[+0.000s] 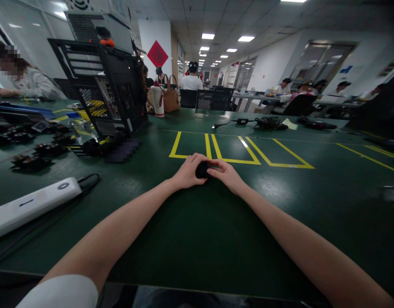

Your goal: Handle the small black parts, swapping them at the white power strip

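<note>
Both arms reach out over the dark green table [197, 239] and meet at a small black object [202, 170]. It looks dark and roundish; its exact kind is too small to make out. My left hand [188, 172] wraps around its left side, thumb below and fingers above. From the right, my right hand [228, 173] pinches its edge with thumb and fingertips. The object is held just in front of the yellow tape outlines [216, 147] on the tabletop, and the fingers hide part of it.
An open black computer case [120, 94] stands back left, near small black parts [33, 160]. A white power strip [36, 205] with a cable lies left. Farther back are a white cup [157, 102], a brown handbag [171, 97] and coiled black cables [269, 123]. A person [30, 79] sits at left.
</note>
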{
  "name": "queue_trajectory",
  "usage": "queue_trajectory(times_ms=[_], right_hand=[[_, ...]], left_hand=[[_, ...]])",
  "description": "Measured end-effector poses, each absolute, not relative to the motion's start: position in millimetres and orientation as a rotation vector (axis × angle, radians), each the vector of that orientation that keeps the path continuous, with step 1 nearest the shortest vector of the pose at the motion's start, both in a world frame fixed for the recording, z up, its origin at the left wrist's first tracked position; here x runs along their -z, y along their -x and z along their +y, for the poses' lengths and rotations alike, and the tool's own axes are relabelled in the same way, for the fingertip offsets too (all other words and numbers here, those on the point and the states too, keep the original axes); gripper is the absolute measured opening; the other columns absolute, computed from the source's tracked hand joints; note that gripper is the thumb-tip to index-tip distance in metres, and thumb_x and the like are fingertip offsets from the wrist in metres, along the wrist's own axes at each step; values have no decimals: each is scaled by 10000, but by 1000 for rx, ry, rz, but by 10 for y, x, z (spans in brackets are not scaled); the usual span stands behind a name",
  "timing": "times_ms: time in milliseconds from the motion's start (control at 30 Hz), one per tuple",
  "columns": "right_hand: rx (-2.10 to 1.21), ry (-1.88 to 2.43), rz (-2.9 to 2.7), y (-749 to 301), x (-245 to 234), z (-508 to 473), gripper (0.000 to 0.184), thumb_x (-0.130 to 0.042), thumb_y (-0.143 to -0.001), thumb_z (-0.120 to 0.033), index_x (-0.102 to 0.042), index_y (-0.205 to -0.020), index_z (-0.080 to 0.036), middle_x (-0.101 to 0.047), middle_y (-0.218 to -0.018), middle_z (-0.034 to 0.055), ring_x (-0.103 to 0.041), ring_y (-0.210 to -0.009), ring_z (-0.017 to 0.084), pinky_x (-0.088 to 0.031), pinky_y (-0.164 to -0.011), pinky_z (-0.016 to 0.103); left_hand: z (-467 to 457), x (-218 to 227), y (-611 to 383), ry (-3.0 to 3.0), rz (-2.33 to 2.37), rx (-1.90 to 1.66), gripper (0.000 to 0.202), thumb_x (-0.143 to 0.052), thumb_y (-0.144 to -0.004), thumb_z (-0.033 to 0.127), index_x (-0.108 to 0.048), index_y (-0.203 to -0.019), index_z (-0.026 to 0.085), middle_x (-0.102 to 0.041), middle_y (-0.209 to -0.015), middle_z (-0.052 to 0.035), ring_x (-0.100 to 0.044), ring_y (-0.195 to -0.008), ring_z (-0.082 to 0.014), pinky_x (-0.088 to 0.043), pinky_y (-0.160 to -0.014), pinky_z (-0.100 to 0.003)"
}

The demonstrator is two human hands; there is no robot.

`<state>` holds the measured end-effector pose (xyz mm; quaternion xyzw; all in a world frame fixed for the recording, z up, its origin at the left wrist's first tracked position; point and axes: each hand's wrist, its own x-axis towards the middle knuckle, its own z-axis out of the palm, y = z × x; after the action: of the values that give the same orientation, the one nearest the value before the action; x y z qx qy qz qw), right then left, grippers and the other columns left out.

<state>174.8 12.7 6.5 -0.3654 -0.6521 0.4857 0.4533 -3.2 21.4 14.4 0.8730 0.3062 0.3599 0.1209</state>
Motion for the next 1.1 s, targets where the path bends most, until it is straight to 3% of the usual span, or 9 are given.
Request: queue_trajectory(times_ms=[133,300,500,667,833,1000,1100], right_hand=[[-1210,843,-1621,-1764,-40,139,322,-671,-625,-222,-525,-912,-216,-558,-992,8,-563,-947,159,-419,-901,378],[-1177,864,-1593,-1744,-30,140,214,-627,-674,-268,-534,-857,-211,-561,-949,6,-580,-877,145,-447,-854,374],[-1180,909,-1637,-1756,-65,120,301,-615,-686,-273,-528,-967,-211,-559,-1021,34,-561,-952,175,-420,-888,401],[-1196,818,-1615,-1765,-25,141,329,-675,-618,-230,-532,-914,-214,-550,-999,8,-552,-972,167,-408,-915,378],[-1198,843,-1590,-1762,-7,160,221,-631,-671,-259,-550,-872,-214,-559,-950,4,-578,-903,155,-423,-887,388],[-1215,907,-1605,-1773,-26,170,327,-624,-676,-265,-540,-990,-229,-570,-1015,28,-569,-942,177,-405,-899,421],[-1241,879,-1615,-1781,-27,167,330,-649,-649,-245,-547,-962,-216,-574,-1010,27,-561,-964,181,-396,-916,412]], left_hand=[[221,-137,32,-2563,892,-1058,568,-646,-601,212,-391,-1109,229,-448,-1088,-59,-441,-1010,-240,-386,-843,-411],[210,-152,33,-2565,900,-1043,561,-644,-604,208,-393,-1105,229,-445,-1091,-58,-444,-1009,-240,-397,-832,-410],[209,-149,40,-2569,886,-1046,542,-643,-608,214,-398,-1091,225,-447,-1081,-55,-446,-993,-229,-400,-824,-392],[226,-132,33,-2575,883,-1069,562,-651,-598,215,-398,-1099,217,-447,-1077,-59,-442,-992,-231,-389,-833,-390],[231,-129,30,-2567,884,-1067,566,-649,-598,216,-396,-1104,227,-446,-1081,-57,-441,-1002,-239,-388,-834,-399],[232,-124,32,-2561,885,-1062,562,-647,-601,213,-396,-1104,226,-445,-1083,-57,-441,-1000,-236,-393,-832,-395],[235,-119,31,-2559,887,-1067,566,-649,-600,217,-394,-1106,228,-444,-1083,-57,-442,-996,-237,-395,-827,-399]])
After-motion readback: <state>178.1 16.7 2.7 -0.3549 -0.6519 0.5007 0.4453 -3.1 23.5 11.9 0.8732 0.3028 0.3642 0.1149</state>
